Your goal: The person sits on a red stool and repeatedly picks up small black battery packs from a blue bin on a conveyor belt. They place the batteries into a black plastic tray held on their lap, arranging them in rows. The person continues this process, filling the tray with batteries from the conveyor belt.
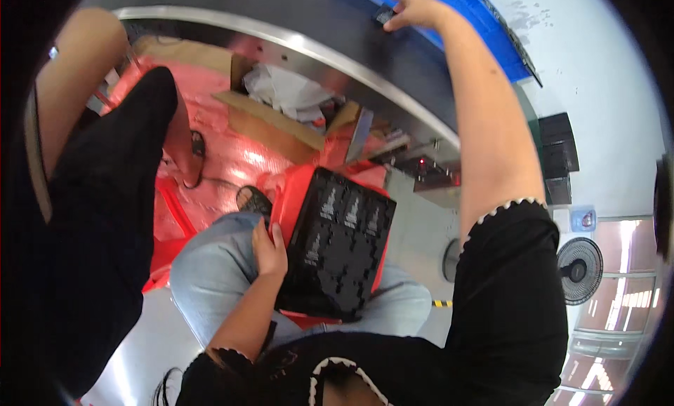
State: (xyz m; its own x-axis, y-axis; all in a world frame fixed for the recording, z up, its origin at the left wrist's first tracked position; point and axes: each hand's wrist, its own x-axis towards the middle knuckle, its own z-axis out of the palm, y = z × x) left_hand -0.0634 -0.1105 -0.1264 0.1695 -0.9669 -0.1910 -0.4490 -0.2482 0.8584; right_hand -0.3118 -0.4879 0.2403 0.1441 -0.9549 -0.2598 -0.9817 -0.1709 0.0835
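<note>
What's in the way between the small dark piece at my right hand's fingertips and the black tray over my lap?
The silver bench edge crosses the view between the small dark piece at your right hand and the black tray.

Left hand (270, 253) is lying at the left side of the tray (300, 262), fingers pointing forward, left forearm (246, 315) slanting toward it; right arm (495, 118) is hanging outstretched beyond the tray, right hand (419, 11) pointing leftward, thumb and fingers pinching
</note>
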